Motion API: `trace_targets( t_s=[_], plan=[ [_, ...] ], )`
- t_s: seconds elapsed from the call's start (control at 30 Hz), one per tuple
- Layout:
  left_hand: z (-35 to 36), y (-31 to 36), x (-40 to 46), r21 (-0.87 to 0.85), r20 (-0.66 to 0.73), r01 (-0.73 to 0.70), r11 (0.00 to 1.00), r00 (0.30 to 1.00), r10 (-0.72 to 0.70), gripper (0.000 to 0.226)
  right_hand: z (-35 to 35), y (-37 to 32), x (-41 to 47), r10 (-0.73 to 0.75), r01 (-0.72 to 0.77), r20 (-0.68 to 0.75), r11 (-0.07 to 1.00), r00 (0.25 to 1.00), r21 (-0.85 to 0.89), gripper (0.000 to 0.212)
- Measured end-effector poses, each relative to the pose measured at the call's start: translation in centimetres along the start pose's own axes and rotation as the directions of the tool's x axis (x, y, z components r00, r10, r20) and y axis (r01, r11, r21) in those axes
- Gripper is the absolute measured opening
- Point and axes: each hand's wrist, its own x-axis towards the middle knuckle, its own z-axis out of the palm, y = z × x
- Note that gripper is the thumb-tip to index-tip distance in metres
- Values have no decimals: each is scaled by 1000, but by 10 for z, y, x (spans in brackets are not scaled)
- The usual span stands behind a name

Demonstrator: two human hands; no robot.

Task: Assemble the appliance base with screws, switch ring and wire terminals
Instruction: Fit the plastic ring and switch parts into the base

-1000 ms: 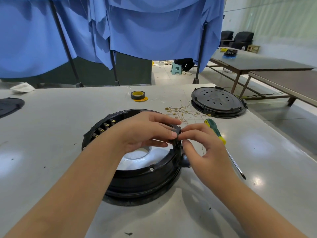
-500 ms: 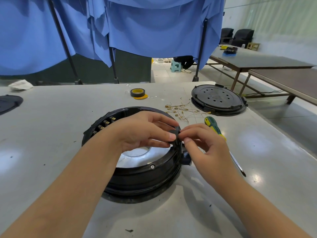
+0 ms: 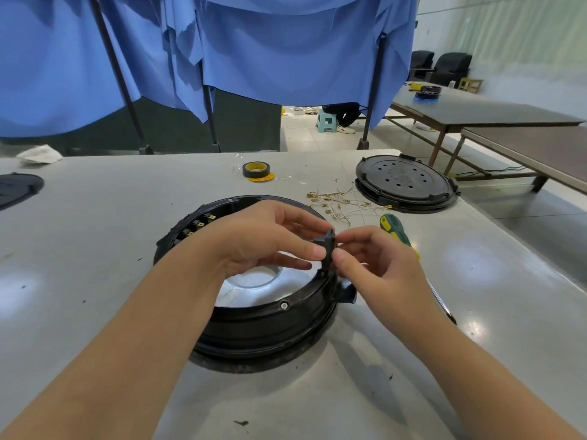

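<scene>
The grey bench (image 3: 95, 236) carried the black appliance base (image 3: 263, 325) squarely in front of the person, within reach of both forearms, with a loose lid-like disc (image 3: 405, 182), a scatter of wire terminals (image 3: 336, 203) and a green-handled screwdriver (image 3: 398, 231) parked behind and to the right, seemingly staged for later steps. Over the base's right rim the left hand (image 3: 263, 239) and right hand (image 3: 378, 265) met fingertip to fingertip, both pinching a small black plastic part (image 3: 325, 244), probably to seat it there.
</scene>
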Motion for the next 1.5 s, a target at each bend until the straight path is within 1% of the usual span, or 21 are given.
trace_targets(
  t_s=[0.2, 0.3, 0.5, 0.77, 1.1, 1.2, 1.23, 1.37, 1.5],
  plan=[
    [-2, 0, 0, -5, 22, -6, 1000, 1000, 6, 30, -1, 1, 1, 53, -52, 94, 998, 994, -19, 23],
    [-3, 0, 0, -3, 28, -13, 1000, 1000, 13, 30, -2, 0, 1, 66, -65, 113, 998, 991, -7, 20],
    [-2, 0, 0, -2, 12, -21, 1000, 1000, 21, 30, -1, -2, 1, 109, -110, 99, 994, 989, 7, 8],
    [-2, 0, 0, 1, 15, -29, 1000, 999, 29, 31, 0, -6, 0, 137, -141, 88, 989, 987, 43, 8],
    [-3, 0, 0, 21, 32, -36, 999, 999, 35, 33, 0, -7, 0, 160, -164, 92, 986, 983, 34, 6],
    [-3, 0, 0, 51, 33, -37, 998, 999, 35, 32, 1, -10, 0, 155, -159, 93, 986, 984, 41, 28],
    [-4, -1, 0, 61, 34, -37, 997, 999, 35, 31, 2, -10, 0, 154, -158, 89, 987, 984, 38, 32],
    [-4, -1, 1, 84, 26, -37, 996, 999, 35, 28, 2, -6, 1, 141, -142, 73, 990, 987, 10, 33],
    [-4, -1, 1, 102, 25, -40, 994, 999, 38, 27, 1, -3, 2, 146, -147, 90, 989, 985, 12, 29]
  ],
)
